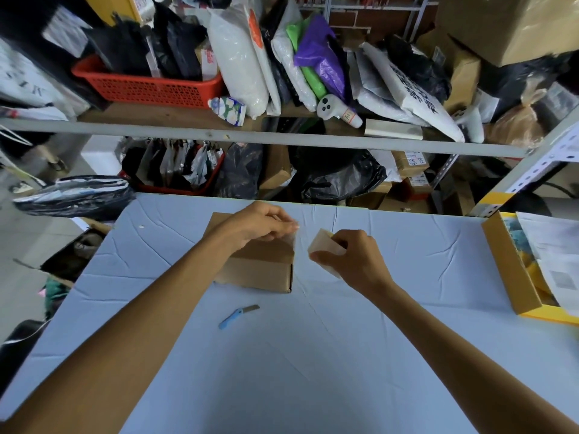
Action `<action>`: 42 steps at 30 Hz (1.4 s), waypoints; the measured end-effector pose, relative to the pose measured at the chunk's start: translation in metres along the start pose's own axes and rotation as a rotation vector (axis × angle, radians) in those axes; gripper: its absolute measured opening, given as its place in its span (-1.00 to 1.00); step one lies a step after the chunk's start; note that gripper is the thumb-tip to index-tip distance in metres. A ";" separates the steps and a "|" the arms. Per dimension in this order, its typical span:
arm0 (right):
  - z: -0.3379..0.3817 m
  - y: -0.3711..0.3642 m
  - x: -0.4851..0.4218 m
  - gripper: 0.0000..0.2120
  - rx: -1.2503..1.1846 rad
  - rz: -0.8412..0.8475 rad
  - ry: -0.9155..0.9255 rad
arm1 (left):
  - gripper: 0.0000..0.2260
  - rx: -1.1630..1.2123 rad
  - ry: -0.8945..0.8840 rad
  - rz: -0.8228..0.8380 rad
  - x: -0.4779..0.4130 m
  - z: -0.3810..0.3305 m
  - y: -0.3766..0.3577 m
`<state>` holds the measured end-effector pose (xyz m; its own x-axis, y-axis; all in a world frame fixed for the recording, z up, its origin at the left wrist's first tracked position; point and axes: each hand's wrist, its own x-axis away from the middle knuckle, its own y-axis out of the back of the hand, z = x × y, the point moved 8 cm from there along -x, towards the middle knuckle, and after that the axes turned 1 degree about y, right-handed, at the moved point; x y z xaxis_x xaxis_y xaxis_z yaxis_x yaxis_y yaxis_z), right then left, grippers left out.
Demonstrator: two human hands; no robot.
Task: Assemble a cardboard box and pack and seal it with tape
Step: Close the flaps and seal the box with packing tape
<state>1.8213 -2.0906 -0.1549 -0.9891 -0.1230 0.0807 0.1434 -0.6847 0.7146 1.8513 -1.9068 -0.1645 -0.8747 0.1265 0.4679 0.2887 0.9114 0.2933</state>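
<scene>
A small brown cardboard box (260,270) sits on the pale blue table (313,355), a little beyond its middle. My left hand (260,225) hovers over the box's top right corner and pinches the free end of a clear tape strip (294,238). My right hand (351,261) is just right of the box and grips a roll of clear tape (324,245). The strip stretches between the two hands above the box's right edge.
A blue utility knife (238,316) with its blade out lies on the table in front of the box. An open yellow-edged carton (513,267) with papers stands at the right edge. Crowded shelves (282,137) with bags and red baskets rise behind the table.
</scene>
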 end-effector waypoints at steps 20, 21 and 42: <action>-0.028 -0.040 0.021 -0.54 -0.176 0.141 -0.508 | -0.92 -0.625 -0.414 -0.209 -0.028 -0.050 0.019; -0.029 -0.044 0.027 -0.50 -0.144 0.117 -0.598 | -0.94 -0.650 -0.464 -0.207 -0.032 -0.055 0.020; -0.035 -0.083 0.043 -0.47 -0.437 -0.095 -0.851 | -0.92 -0.776 -0.464 0.112 -0.094 -0.043 0.006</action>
<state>1.7683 -2.0641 -0.2349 -0.6648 0.3918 0.6360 -0.1096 -0.8933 0.4358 1.9523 -1.9304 -0.1707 -0.8461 0.4965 0.1937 0.4153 0.3864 0.8235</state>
